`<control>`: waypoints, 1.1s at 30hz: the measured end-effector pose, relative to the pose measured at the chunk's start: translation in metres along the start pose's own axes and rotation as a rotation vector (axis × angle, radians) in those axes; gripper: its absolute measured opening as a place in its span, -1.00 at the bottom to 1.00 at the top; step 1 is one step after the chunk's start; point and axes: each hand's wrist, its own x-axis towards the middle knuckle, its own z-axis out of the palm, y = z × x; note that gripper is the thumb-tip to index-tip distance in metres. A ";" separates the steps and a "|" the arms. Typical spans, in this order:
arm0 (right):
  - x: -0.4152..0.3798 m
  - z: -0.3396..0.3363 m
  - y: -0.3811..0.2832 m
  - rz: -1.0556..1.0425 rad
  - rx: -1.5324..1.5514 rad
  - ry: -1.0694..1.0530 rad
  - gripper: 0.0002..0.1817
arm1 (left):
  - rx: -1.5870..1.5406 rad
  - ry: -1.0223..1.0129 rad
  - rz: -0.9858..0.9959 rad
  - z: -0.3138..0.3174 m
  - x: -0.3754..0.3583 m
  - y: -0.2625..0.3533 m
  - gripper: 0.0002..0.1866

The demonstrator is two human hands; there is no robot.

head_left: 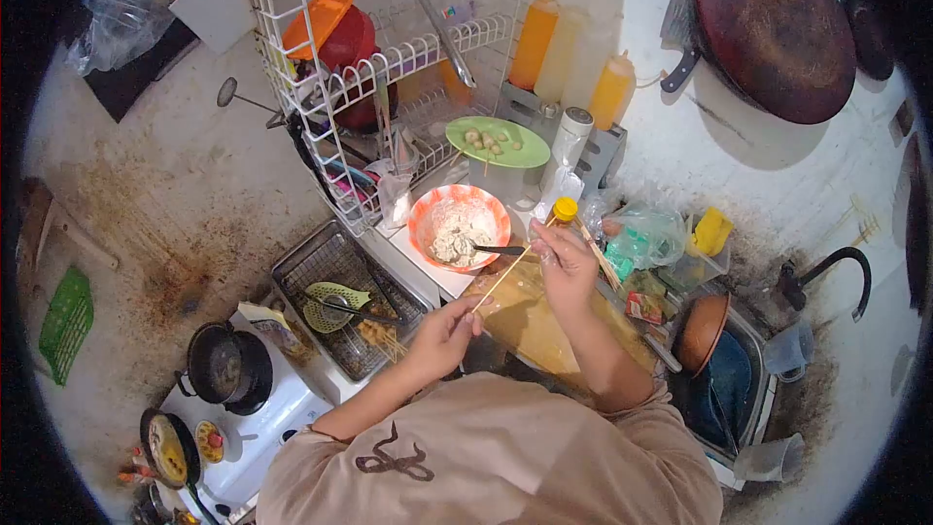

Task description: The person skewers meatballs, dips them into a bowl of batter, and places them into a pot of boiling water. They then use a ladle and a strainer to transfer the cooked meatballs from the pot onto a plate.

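Note:
A thin wooden skewer point(501, 282) slants between my two hands above the cutting board. Its lower end is pinched in the fingers of my left hand point(443, 338). My right hand point(566, 267) has its fingers closed on the upper end. Just beyond the hands stands an orange-and-white bowl point(421, 204) with pale, thick batter point(457, 241) and a dark-handled spoon point(500, 250) in it. Behind it, a green plate point(531, 148) carries several small round balls point(483, 140), some on sticks. Whether anything is threaded on the skewer at my right fingers is hidden.
The wooden cutting board point(544, 316) lies below my hands. On the left are a wire-rack tray point(355, 355) with a green strainer point(333, 307), and a stove point(262, 428) with pans. A sink point(731, 379) is at right. Sauce bottles point(536, 41) and a white dish rack point(282, 49) stand behind.

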 end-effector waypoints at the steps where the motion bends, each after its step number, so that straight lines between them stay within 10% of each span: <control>1: -0.002 0.002 -0.002 0.014 0.009 -0.016 -0.73 | -0.012 0.008 -0.016 0.000 0.000 0.000 -0.68; 15: 0.037 0.017 -0.004 0.030 -0.132 -0.158 -0.33 | 0.024 0.126 -0.006 -0.030 0.009 -0.018 -0.70; 19: 0.110 0.024 0.042 -0.168 -0.628 -0.263 -0.60 | 0.015 0.165 0.012 -0.049 0.008 -0.027 -0.69; 33: 0.217 0.095 0.174 0.063 -0.867 -0.532 -0.76 | 0.083 0.184 0.003 -0.095 0.009 -0.037 -0.69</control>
